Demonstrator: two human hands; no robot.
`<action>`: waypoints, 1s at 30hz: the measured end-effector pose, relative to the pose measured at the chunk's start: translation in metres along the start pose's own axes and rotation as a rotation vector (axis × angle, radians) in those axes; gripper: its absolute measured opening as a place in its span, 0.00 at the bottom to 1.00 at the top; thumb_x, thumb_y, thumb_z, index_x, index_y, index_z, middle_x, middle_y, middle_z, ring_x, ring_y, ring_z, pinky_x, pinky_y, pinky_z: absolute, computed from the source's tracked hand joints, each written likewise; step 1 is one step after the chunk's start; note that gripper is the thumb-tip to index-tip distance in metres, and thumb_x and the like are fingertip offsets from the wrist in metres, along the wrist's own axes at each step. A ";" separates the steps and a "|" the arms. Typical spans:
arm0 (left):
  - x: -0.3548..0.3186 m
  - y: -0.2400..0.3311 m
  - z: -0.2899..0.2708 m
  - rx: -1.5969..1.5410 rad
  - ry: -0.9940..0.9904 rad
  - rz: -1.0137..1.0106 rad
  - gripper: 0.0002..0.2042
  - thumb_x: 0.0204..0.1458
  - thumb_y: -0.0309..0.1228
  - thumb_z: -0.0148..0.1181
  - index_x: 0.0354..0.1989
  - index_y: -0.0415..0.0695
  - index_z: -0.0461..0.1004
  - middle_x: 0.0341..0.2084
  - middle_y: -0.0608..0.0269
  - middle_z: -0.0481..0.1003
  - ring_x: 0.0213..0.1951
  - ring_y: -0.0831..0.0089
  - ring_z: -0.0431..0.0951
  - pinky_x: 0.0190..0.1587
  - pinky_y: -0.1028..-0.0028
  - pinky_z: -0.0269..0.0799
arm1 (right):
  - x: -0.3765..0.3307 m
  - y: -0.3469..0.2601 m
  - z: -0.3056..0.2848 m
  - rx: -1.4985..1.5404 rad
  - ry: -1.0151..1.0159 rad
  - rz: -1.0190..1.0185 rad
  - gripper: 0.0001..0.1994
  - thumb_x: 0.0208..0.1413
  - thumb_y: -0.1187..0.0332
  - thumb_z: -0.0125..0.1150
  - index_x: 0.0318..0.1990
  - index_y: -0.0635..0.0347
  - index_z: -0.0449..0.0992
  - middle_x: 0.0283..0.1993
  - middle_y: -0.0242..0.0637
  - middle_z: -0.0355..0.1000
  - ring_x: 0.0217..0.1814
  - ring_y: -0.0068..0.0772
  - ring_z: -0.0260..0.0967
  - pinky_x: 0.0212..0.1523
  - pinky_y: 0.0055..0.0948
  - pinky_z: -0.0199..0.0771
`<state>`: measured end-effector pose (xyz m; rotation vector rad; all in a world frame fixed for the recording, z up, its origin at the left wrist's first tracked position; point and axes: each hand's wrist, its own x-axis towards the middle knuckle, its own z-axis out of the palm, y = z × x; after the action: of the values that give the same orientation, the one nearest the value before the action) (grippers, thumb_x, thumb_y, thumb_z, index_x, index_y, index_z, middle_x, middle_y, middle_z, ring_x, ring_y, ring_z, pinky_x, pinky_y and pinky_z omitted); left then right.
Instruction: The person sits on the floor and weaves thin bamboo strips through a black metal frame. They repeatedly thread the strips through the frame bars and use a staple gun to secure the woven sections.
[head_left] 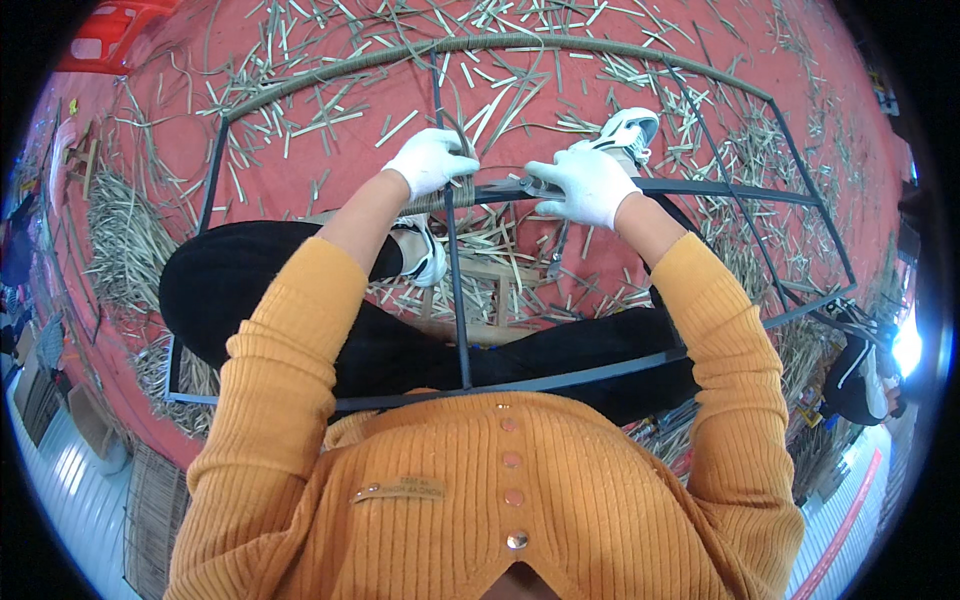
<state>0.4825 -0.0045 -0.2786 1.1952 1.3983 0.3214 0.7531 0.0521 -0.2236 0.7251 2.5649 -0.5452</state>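
The dark crossbar point(690, 187) of the metal frame lies directly at the 2 hands, its long axis running left to right and on past the right hand point(588, 188). A tan woven wrapping point(425, 203) covers its left stretch, ending near the meeting with 1 long bar point(460, 300) that runs from the hands back toward the waist. The left hand point(432, 163) is the nearer to that end, just beyond it, its fingers curled by a loose strand point(452, 100) (whether they pinch it, I cannot tell). The right hand, to the right across a short bare stretch, has thumb and fingers closed about the crossbar (something grey shows at the fingertips, too small to name). The frame's wrapped far rail point(490, 41) arches well beyond both.
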 end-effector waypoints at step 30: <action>-0.018 -0.012 -0.006 -0.507 -0.111 -0.125 0.11 0.58 0.29 0.64 0.44 0.33 0.78 0.37 0.57 0.81 0.38 0.72 0.82 0.47 0.71 0.79 | 0.020 -0.017 -0.013 0.090 -0.304 0.097 0.26 0.61 0.40 0.53 0.60 0.41 0.75 0.49 0.41 0.80 0.54 0.50 0.77 0.52 0.70 0.63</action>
<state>0.4682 -0.0209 -0.2761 0.6959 1.1943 0.4799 0.7243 0.0529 -0.2178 0.7304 2.2258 -0.6853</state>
